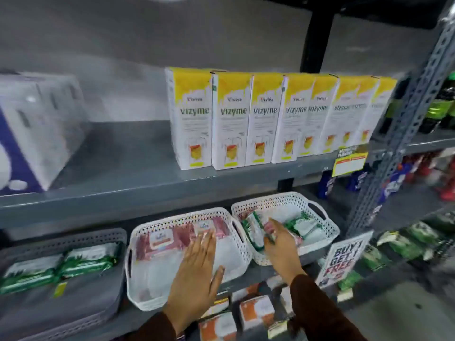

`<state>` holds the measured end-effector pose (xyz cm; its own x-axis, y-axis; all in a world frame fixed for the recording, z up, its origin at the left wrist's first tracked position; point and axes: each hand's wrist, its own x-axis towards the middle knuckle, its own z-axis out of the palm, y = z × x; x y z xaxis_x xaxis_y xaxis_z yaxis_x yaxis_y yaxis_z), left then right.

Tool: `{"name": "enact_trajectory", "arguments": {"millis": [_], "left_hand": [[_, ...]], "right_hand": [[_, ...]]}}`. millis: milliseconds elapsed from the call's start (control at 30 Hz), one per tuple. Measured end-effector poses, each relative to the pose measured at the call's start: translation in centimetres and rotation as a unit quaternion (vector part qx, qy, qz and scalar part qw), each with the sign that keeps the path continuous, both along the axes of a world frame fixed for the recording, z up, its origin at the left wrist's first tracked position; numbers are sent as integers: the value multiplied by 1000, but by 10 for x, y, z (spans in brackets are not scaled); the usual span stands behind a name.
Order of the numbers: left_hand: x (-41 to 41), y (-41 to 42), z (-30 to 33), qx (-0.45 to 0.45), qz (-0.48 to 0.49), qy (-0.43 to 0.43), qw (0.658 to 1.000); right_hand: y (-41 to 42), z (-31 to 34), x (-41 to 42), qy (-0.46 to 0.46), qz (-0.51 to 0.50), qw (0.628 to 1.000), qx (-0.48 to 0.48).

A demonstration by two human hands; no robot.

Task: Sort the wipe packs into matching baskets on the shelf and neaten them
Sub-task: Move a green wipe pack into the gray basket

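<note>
Three baskets stand on the lower shelf. The middle white basket [236, 257] holds pink wipe packs [162, 238]. My left hand [197, 269] lies flat and open over that basket, fingertips on a pink pack. The right white basket [327, 223] holds green wipe packs [304, 226] and a pink pack [268, 227]. My right hand [280, 244] reaches into it, fingers closed around the pink pack next to a green pack [253, 230]. The left grey basket [73, 238] holds green packs [81, 260].
Above, a shelf carries a row of white-and-yellow Vizyme boxes [231, 119] and a white pack [39, 129]. A "Buy 1 Get 1 Free" sign [342, 257] hangs right of the baskets. Orange-and-white packs [256, 311] lie below. A perforated metal upright [403, 134] stands at right.
</note>
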<state>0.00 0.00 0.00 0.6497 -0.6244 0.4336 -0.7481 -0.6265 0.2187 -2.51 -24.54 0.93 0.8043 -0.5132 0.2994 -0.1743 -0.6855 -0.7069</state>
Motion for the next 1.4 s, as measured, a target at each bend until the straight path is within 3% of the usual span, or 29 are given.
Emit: {"name": "enact_trajectory", "arguments": {"millis": [200,333,500,733,833,1000,1067,1200,1400], "left_hand": [[-2,-34,-46,85,45,51,994],[-14,-34,-58,139,51,60,987],[-27,-16,-59,132,73,68,986],[-31,34,-62,91,97,72,988],[-30,73,-64,82,151,69,983],[-23,161,-69,88,270,81,955],[-21,191,-70,91,286,82,950],[-22,246,-72,108,272,90,952],[-24,287,-67,65,259,86,960]], "right_hand": [[-40,-16,38,149,-1,973,178],[-52,-24,56,185,-11,963,196],[-64,-25,58,142,-17,941,307],[-54,11,34,-8,-30,950,309],[-26,34,36,-44,28,945,323],[69,40,60,18,176,919,352],[115,34,75,54,232,906,351],[225,20,109,135,342,897,245],[344,1,142,238,348,900,111]]}}
